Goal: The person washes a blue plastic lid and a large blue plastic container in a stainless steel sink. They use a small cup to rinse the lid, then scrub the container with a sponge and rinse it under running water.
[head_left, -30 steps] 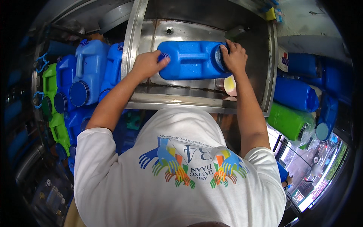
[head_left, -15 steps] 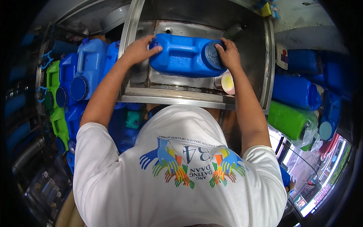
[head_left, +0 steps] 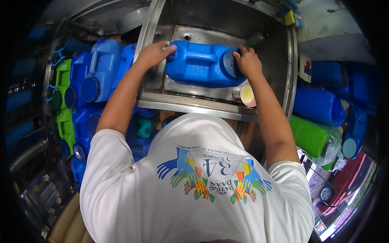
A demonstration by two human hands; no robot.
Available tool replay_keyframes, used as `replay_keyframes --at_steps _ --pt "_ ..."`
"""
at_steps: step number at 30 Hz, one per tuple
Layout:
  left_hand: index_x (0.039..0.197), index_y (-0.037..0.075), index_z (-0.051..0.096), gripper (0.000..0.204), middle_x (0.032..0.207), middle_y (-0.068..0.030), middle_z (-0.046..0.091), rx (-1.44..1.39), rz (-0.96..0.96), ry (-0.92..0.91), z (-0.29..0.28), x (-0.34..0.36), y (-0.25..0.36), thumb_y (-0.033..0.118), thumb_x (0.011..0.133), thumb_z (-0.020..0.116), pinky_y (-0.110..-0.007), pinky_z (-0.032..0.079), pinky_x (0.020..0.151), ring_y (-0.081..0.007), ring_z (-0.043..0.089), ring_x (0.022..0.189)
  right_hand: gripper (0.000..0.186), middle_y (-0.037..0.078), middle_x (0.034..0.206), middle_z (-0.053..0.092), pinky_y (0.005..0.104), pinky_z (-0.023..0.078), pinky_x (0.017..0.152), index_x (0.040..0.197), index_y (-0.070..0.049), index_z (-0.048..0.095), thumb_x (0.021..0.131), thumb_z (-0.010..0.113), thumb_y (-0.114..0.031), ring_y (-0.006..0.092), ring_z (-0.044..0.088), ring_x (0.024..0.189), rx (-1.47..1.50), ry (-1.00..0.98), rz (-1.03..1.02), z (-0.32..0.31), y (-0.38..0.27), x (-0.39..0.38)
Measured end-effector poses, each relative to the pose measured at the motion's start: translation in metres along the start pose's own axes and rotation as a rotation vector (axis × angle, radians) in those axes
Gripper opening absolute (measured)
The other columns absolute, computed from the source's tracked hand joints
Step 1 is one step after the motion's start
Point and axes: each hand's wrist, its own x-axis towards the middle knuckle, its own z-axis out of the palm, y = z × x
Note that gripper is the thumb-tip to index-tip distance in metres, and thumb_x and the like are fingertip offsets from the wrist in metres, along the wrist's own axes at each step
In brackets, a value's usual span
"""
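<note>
A blue plastic water jug (head_left: 194, 65) lies on its side in a stainless steel sink (head_left: 198, 106), its handle turned up. My left hand (head_left: 154, 55) is closed at the jug's left end, thumb and fingers round the small ribbed spout cap (head_left: 172, 55). At the other end my right hand (head_left: 248, 64) grips the wide round lid (head_left: 230, 64), with the thumb on its near face and the fingers over the far edge. Below that lid, near the sink's front wall, sits a small pale tub (head_left: 247, 95) with something yellow in it.
Blue and green jugs (head_left: 106, 60) stand stacked left of the sink. More blue jugs (head_left: 318, 106) and a green jug (head_left: 310, 137) partly wrapped in clear plastic lie to the right. A yellow sponge (head_left: 289, 18) rests at the sink's far right corner. The drain hole (head_left: 187, 37) shows behind the jug.
The whole view has shifted slightly, so the sink and jug appear further right and lower. My left fingers have drawn in around the spout cap. A red car now shows outside at lower right.
</note>
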Motion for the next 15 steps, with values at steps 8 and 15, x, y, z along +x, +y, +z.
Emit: replay_keyframes --at_steps 8,15 --pt "0.113 0.006 0.071 0.076 0.105 -0.0191 0.071 0.017 -0.049 0.076 0.016 -0.014 0.001 0.075 0.084 0.052 -0.044 0.051 0.091 -0.0351 0.067 0.102 0.051 0.022 0.132 0.056 0.0499 0.047 0.098 0.137 -0.015 0.056 0.097 0.049 -0.047 0.0418 0.057 0.118 0.005 -0.03 -0.005 0.012 0.007 0.002" --pt "0.115 0.012 0.066 0.055 0.105 -0.0168 0.071 -0.232 -0.184 0.589 0.011 -0.019 0.012 0.055 0.081 0.067 -0.045 0.053 0.087 -0.0357 0.067 0.099 0.1 0.03 0.147 0.038 0.0507 0.041 0.107 0.149 -0.002 0.034 0.08 0.064 -0.068 0.049 0.041 0.133 -0.091 -0.122 -0.061 0.011 -0.029 -0.008"
